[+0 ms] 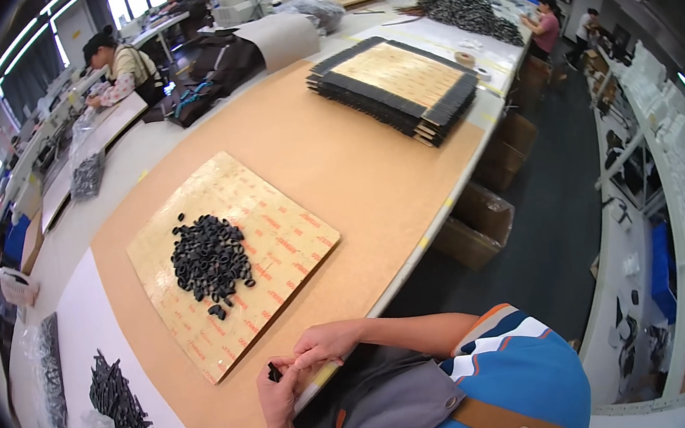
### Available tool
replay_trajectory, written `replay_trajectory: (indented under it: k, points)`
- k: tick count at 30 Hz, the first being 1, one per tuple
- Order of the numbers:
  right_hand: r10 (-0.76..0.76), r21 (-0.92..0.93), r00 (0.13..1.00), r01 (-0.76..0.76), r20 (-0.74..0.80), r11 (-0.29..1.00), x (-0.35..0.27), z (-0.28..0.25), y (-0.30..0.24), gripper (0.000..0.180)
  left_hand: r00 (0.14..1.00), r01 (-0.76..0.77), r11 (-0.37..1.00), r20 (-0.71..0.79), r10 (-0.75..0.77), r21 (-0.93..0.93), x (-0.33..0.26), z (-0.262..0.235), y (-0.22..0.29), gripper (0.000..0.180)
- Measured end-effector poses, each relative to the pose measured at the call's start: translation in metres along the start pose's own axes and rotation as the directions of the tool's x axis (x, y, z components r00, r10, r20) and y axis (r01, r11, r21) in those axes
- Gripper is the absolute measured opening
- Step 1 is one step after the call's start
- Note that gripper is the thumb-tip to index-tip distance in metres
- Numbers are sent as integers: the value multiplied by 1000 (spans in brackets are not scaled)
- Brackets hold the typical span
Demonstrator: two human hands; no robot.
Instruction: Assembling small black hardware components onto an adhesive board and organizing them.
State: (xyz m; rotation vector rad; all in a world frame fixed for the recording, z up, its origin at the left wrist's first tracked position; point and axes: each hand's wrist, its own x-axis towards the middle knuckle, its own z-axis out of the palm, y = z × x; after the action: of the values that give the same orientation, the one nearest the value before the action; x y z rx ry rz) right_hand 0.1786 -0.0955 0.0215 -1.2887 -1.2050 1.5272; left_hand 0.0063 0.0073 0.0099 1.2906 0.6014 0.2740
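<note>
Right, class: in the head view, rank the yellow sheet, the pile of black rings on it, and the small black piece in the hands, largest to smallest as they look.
1. Yellow sheet
2. Pile of black rings
3. Small black piece, pinched between the left hand and right hand; smallest, though nearest the camera.

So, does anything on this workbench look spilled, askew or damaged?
Nothing stands out. The small black rings lie in a loose heap on the yellowish sheet, a few strays at its edge. The stacked sheets are fanned but orderly. Both hands hold a small black piece.
</note>
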Motion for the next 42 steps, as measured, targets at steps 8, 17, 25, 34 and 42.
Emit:
replay_trajectory:
  k: [8,17,25,34,42]
  points:
    - [-271,-240,918,205,-290,949,26,8,5,22,996,58,945,-47,-78,-320,-13,-2,7,13]
    - [-534,-700,671,31,-514,713,64,-40,-46,30,971,-208,837,-213,112,-507,-2,7,-4,35]
    - [-46,62,977,60,-210,996,34,24,-20,16,957,-287,785,-129,260,-549,3,14,-7,47]
    - [80,129,971,-52,-225,990,33,29,-11,15,972,-231,823,-90,216,-518,2,18,-17,50]
    - [-4,277,924,118,-382,954,23,6,1,14,935,-260,871,-335,118,-418,2,11,-14,31]
